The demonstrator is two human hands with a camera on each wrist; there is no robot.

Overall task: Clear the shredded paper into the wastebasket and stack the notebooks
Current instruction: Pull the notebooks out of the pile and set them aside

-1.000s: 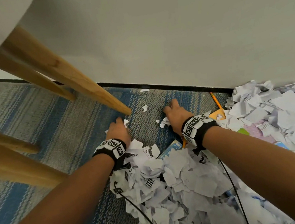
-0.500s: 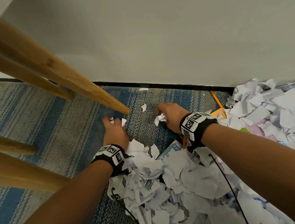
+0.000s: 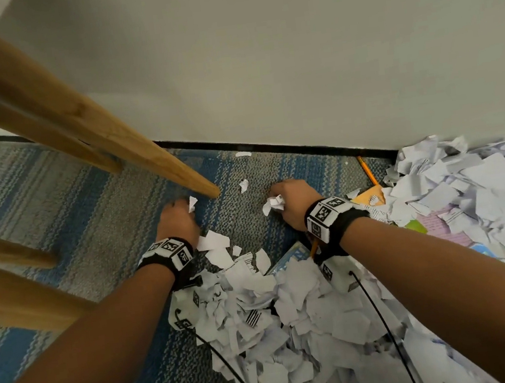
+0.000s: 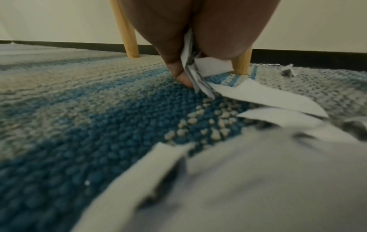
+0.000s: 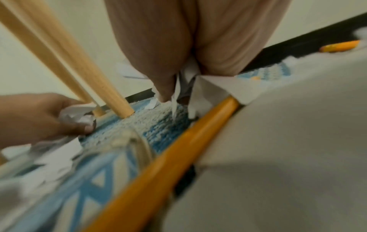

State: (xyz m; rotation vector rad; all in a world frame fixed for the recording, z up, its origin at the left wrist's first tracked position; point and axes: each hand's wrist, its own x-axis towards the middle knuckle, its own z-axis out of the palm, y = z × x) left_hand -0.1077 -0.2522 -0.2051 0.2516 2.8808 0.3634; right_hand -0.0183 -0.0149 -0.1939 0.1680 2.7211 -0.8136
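Since the earlier frames, both hands have been drawn back from the wall toward the main pile, and loose scraps have been gathered into them. The left hand (image 3: 178, 222) is curled beside the foot of the wooden chair leg (image 3: 209, 190), and a few torn scraps (image 4: 195, 73) are pinched between thumb and fingers against the carpet (image 3: 95, 217). The right hand (image 3: 293, 200) is closed round a crumpled wad of paper (image 3: 273, 204); its grip is tight, with folds of paper seen sticking out below the palm in the right wrist view.

The step in hand is judged to be the gathering of stray scraps at the pile's far edge. The shredded paper (image 3: 292, 320) is mostly still spread over the carpet, in one heap between the forearms and another heap (image 3: 466, 184) by the wall. Notebooks are largely buried: a blue-patterned cover (image 3: 291, 255) and an orange corner (image 3: 369, 197) can be made out, with two pencils (image 3: 368, 172) nearby.

No wastebasket is shown in any view, so its contents cannot be told. The next move is expected to call for both handfuls to be carried to it, wherever it stands, without scraps being dropped.
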